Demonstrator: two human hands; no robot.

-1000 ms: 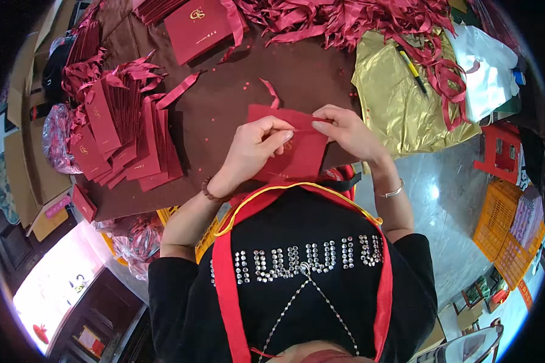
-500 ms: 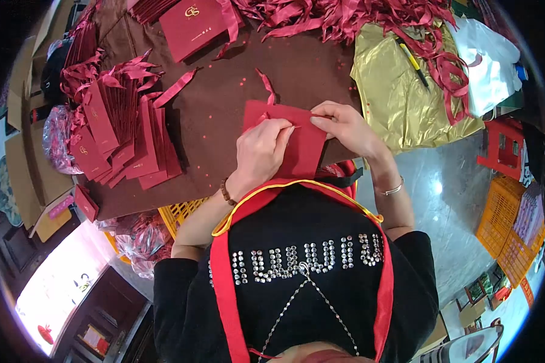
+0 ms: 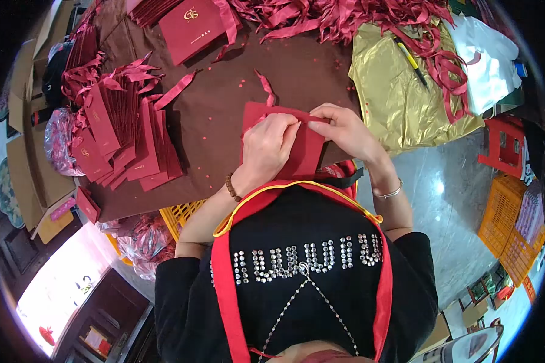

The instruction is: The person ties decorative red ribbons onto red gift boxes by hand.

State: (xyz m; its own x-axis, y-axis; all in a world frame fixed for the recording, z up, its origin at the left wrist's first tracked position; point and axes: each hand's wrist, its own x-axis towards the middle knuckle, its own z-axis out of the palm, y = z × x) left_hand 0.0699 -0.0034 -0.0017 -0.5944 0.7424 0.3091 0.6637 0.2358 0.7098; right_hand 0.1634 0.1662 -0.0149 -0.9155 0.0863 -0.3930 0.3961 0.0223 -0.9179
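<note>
A person's hands work on a flat red bag (image 3: 307, 156) at the near edge of a brown-covered table (image 3: 224, 103). The left hand (image 3: 271, 145), a bead bracelet at its wrist, lies over the bag with its fingers curled and pressed together, pinching the bag's upper edge. The right hand (image 3: 340, 130), wearing a silver bangle, meets it from the other side, thumb and fingers closed on the same edge; the fingertips of the two hands almost touch. A short ribbon (image 3: 266, 88) trails from the bag's far corner onto the cloth.

To the left, well apart from the hands, a stack of red bags (image 3: 124, 136) lies fanned out, ribbons sticking up. One more bag with a gold logo (image 3: 194, 27) rests at the table's far side, beside a heap of loose ribbons (image 3: 345, 18). A gold sheet (image 3: 399, 97) spreads to the right, with a yellow pen (image 3: 410, 60) on it. Orange crates (image 3: 505, 221) stand on the floor beyond.
</note>
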